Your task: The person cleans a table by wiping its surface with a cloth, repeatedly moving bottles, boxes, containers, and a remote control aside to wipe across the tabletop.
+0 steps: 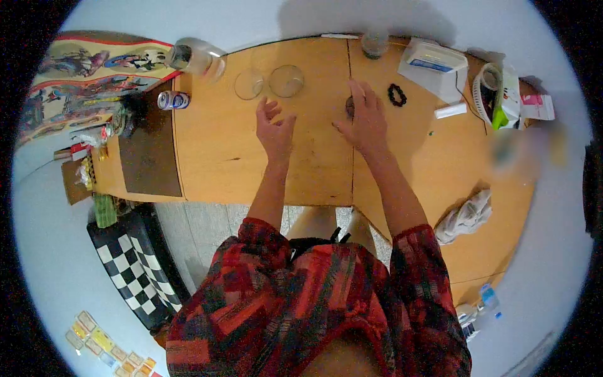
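Observation:
My left hand hovers over the wooden table, thumb apart from its loosely curled fingers, with nothing visible in it. Just beyond it are two clear round glass dishes, the left dish and the right dish, side by side. My right hand is at the seam between the table panels. Its fingers and thumb reach around a small dark round object, mostly covered by the hand; its kind cannot be made out. A black beaded bracelet lies to the right of that hand.
Along the back stand a glass jar and a white box-like device. A can and a blurred clear container are at the left. On the right are a white basket and a crumpled cloth.

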`<state>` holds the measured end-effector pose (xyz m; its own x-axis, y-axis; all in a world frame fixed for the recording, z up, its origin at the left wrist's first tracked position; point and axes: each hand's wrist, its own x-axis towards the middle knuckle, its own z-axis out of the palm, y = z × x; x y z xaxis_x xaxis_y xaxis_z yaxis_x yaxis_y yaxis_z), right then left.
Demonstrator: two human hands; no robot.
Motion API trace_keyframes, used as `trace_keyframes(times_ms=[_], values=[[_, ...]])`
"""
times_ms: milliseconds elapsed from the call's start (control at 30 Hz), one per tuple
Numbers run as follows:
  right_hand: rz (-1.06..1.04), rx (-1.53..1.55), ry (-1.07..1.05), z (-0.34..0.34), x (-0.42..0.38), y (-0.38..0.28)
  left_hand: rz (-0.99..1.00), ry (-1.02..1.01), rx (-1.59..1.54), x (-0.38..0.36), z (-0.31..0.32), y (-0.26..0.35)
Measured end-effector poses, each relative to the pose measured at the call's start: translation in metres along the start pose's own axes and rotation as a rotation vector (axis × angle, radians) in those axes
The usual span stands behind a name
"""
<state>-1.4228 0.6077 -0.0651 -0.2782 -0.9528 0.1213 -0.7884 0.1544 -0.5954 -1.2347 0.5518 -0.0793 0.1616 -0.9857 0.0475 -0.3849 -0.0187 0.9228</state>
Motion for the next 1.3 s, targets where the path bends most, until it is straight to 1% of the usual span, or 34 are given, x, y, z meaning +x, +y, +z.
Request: trace_keyframes(times_ms=[67, 100, 167, 200, 267, 300, 333, 367, 400, 433, 500, 533, 567, 633, 667, 700, 767, 800, 833, 867, 900, 933, 967, 1000, 1067, 1100, 1133, 1167, 1200, 1233, 1300], values=[[-0.038, -0.199, -0.048, 0.02, 0.012, -0.002, -0.013, 0.019, 0.015, 0.003, -0.004, 0.0], [-0.047, -0.203, -0.056, 0.032, 0.015, 0.005, -0.021, 0.027, 0.012, 0.007, -0.01, 0.0], [-0.067, -0.332, -0.139, 0.05, 0.015, 0.027, 0.114, 0.094, 0.215, 0.016, -0.027, -0.004], [-0.073, -0.333, -0.148, 0.048, 0.016, 0.026, 0.106, 0.099, 0.217, 0.027, -0.034, -0.001], [-0.03, -0.321, -0.176, 0.037, 0.016, 0.017, 0.125, -0.016, 0.478, 0.057, -0.041, 0.01], [-0.027, -0.328, -0.18, 0.04, 0.015, 0.018, 0.127, -0.033, 0.55, 0.07, -0.04, 0.012], [-0.064, -0.326, -0.152, 0.047, 0.015, 0.024, 0.127, -0.043, 0.541, 0.086, -0.036, 0.011], [-0.094, -0.329, -0.121, 0.051, 0.014, 0.031, 0.095, -0.223, 0.828, 0.103, -0.033, 0.012], [-0.073, -0.347, -0.11, 0.056, 0.012, 0.038, 0.075, -0.409, 1.113, 0.114, -0.029, 0.012], [0.002, -0.267, -0.089, 0.059, 0.012, 0.034, 0.102, -0.431, 1.099, 0.12, -0.026, 0.013], [0.063, -0.281, -0.179, 0.047, 0.006, 0.025, -0.045, -0.546, 1.202, 0.13, -0.014, 0.017], [0.052, -0.367, -0.299, 0.028, 0.006, 0.006, -0.042, -0.547, 1.218, 0.135, -0.012, 0.014], [0.037, -0.32, -0.283, 0.028, 0.0, 0.005, -0.031, -0.552, 1.234, 0.139, -0.009, 0.007], [0.025, -0.245, -0.217, 0.032, -0.019, 0.011, 0.04, -0.576, 1.324, 0.153, -0.002, -0.017], [0.028, -0.217, -0.173, 0.03, -0.032, 0.013, 0.12, -0.52, 1.301, 0.153, -0.002, -0.027], [0.074, -0.227, -0.139, 0.025, -0.045, 0.013, 0.2, -0.465, 1.274, 0.151, -0.002, -0.03], [0.105, -0.115, -0.115, 0.013, -0.071, 0.008, 0.163, -0.483, 1.386, 0.144, -0.001, -0.014], [0.169, -0.131, -0.074, 0.002, -0.086, 0.007, 0.28, -0.538, 1.336, 0.154, -0.003, -0.029], [0.161, -0.111, -0.072, -0.009, -0.103, 0.003, 0.391, -0.599, 1.283, 0.168, -0.008, -0.05], [0.158, -0.098, -0.065, -0.02, -0.118, 0.003, 0.515, -0.6, 1.358, 0.169, -0.002, -0.051], [0.237, -0.128, -0.022, -0.031, -0.135, 0.001, 0.586, -0.58, 1.316, 0.172, 0.001, -0.058], [0.204, -0.05, 0.031, -0.04, -0.148, 0.004, 0.809, -0.654, 1.287, 0.158, 0.004, -0.032], [0.163, 0.023, 0.084, -0.048, -0.161, 0.013, 0.6, -0.605, 1.313, 0.138, 0.008, -0.01], [0.22, -0.005, 0.124, -0.058, -0.171, 0.017, 0.943, -0.642, 1.391, 0.167, 0.013, -0.044], [0.236, -0.02, 0.224, -0.078, -0.178, 0.031, 0.853, -0.676, 1.217, 0.13, 0.017, 0.012], [0.256, -0.03, 0.249, -0.092, -0.185, 0.04, 0.743, -0.711, 1.128, 0.107, 0.024, 0.046], [0.316, -0.014, 0.342, -0.12, -0.217, 0.045, 0.795, -0.717, 1.11, 0.063, 0.031, 0.089], [0.362, 0.012, 0.42, -0.132, -0.234, 0.054, 0.853, -0.737, 1.104, 0.033, 0.038, 0.117], [0.368, 0.009, 0.448, -0.144, -0.254, 0.065, 0.91, -0.756, 1.098, 0.006, 0.046, 0.134], [0.453, 0.014, 0.478, -0.16, -0.275, 0.078, 0.934, -0.755, 1.094, -0.015, 0.055, 0.144], [0.583, 0.017, 0.572, -0.195, -0.321, 0.106, 1.202, -0.803, 0.862, -0.059, 0.077, 0.164]])
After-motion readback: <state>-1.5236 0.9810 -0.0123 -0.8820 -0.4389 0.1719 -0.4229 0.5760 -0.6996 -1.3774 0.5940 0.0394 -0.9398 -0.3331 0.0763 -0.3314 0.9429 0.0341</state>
